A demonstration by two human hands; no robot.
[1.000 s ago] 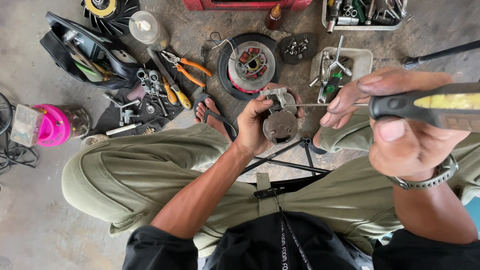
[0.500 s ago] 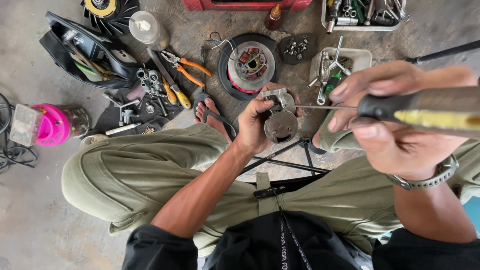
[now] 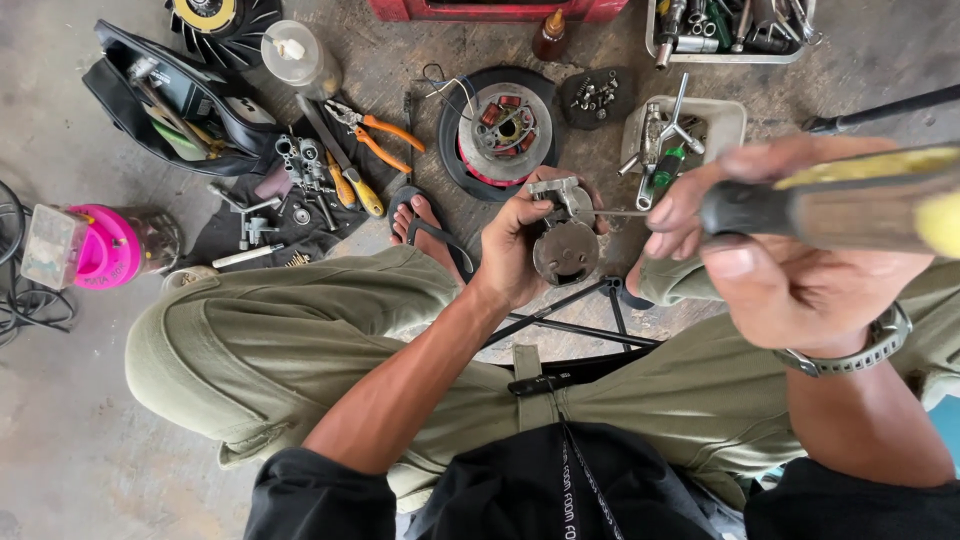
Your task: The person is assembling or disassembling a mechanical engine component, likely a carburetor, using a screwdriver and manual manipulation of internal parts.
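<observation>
A seated person in olive trousers looks down at both hands, held over the knees above a concrete floor [image 3: 60,430]. The left hand [image 3: 520,245] has its grip closed around a small grey metal engine part [image 3: 563,240], round at the bottom with a blocky top, held upright between the knees. The right hand [image 3: 790,250], close to the camera and blurred, has its grip wrapped firmly around the black and yellow handle of a long screwdriver [image 3: 840,205]. Its thin metal shaft runs leftward from that grip and its tip meets the top of the engine part, just beside the left thumb. A metal wristwatch [image 3: 860,350] sits on the right wrist.

Beyond the left grip, on the floor, lies a round black rotor with coloured coils [image 3: 500,130]. Further left of it are orange-handled pliers [image 3: 380,135], a yellow-handled tool [image 3: 355,185] and loose sockets on a dark cloth [image 3: 240,235]. Above the right grip sits a pale tray of small tools [image 3: 730,120]. Far to the left stands a pink-lidded jar [image 3: 105,245]. A sandalled foot [image 3: 425,225] rests just left of the held part.
</observation>
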